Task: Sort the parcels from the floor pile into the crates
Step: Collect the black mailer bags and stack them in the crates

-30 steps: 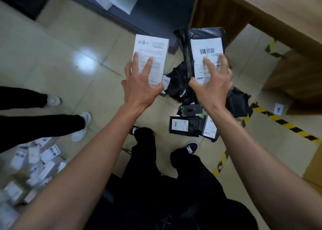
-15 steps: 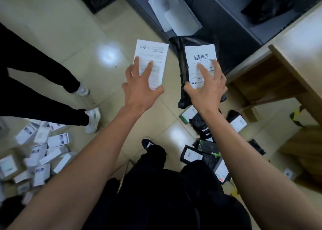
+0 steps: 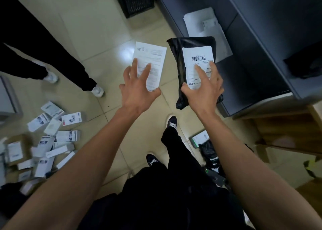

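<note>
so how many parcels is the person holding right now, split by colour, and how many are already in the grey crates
Held, white: 1, the white parcel in the left hand
Held, black: 1, the black bag with a barcode label, in the right hand
In the grey crates, white: 1, a white mailer
In the grey crates, black: 1, a dark bag
Total: 4

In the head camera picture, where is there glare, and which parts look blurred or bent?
Head view: a lamp's glare spot shines on the floor tile beside the white parcel in the left hand; the pile of white boxes at the left edge is smeared; the barcode on the black parcel in the right hand is sharp; the wide lens bends the edges.
</note>
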Motion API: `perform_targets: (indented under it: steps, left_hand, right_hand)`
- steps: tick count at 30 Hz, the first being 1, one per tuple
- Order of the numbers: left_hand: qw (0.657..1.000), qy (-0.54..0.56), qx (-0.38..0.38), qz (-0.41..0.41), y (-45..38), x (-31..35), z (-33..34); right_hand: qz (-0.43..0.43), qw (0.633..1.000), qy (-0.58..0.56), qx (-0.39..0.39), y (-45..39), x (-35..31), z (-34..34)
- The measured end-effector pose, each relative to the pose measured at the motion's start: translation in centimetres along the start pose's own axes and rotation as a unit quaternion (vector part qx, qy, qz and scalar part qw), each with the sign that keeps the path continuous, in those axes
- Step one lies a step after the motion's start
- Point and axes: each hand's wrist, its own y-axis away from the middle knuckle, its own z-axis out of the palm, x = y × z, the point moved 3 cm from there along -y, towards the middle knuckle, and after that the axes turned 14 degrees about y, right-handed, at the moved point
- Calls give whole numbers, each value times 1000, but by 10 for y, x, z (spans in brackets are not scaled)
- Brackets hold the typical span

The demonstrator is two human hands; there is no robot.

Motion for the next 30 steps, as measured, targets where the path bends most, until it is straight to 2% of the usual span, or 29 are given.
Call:
perform_targets:
  steps: [6, 11, 18, 25, 30]
  left_hand:
    - [999, -20, 15, -45, -91, 2, -30]
    - [996, -3, 54, -70, -147, -7, -64]
    - [988, 9, 96, -124, -232, -79, -127]
    - [985, 41, 106, -131, -326, -143, -210]
    - [988, 28, 95, -121, -391, -162, -252]
  right_hand:
    - [-27, 999, -22, -18, -100, -52, 18]
    - [-87, 996, -14, -22, -174, -109, 26]
    - [-146, 989, 0, -27, -254, -230, 66]
    - [-164, 986, 4, -25, -316, -354, 95]
    - [-153, 988, -3, -13, -359, -410, 110]
